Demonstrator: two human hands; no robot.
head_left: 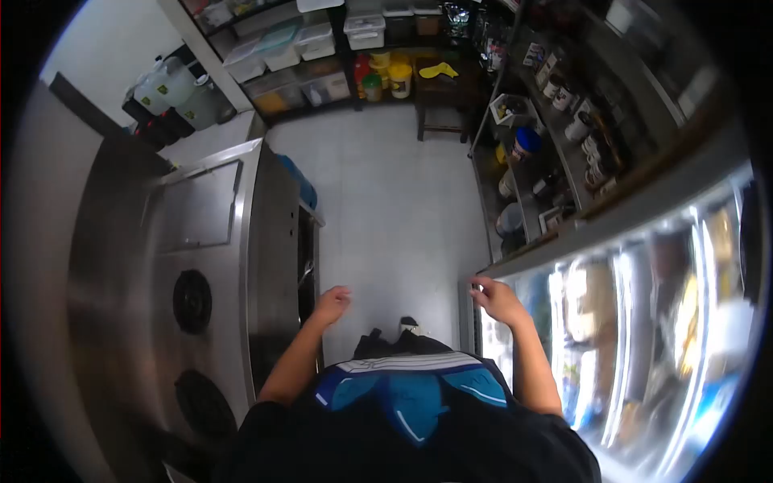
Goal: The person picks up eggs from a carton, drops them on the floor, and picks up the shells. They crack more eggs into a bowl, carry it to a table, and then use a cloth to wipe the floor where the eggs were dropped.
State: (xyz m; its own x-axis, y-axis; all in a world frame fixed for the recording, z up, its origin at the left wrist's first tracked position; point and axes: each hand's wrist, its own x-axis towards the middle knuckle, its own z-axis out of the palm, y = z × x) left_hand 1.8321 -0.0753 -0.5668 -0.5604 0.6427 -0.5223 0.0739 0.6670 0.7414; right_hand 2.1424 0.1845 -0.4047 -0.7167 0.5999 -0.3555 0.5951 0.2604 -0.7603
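Observation:
My left hand (pixel 332 306) hangs over the grey floor (pixel 378 201), beside the steel counter (pixel 211 274) on the left. Its fingers are loosely curled and blurred, and I cannot tell whether they hold anything. My right hand (pixel 497 299) is raised at the near corner of the lit glass-front fridge (pixel 588 322). Its fingers are bent, and whether they touch the fridge edge is unclear. One shoe (pixel 409 324) shows below, between the hands.
Two burners (pixel 192 302) sit in the counter. Shelves of lidded plastic boxes (pixel 365 32) and yellow tubs (pixel 400 79) line the back. A dark stool (pixel 443 101) bears a yellow item (pixel 438 71). Racks with jars (pixel 527 141) stand at the right.

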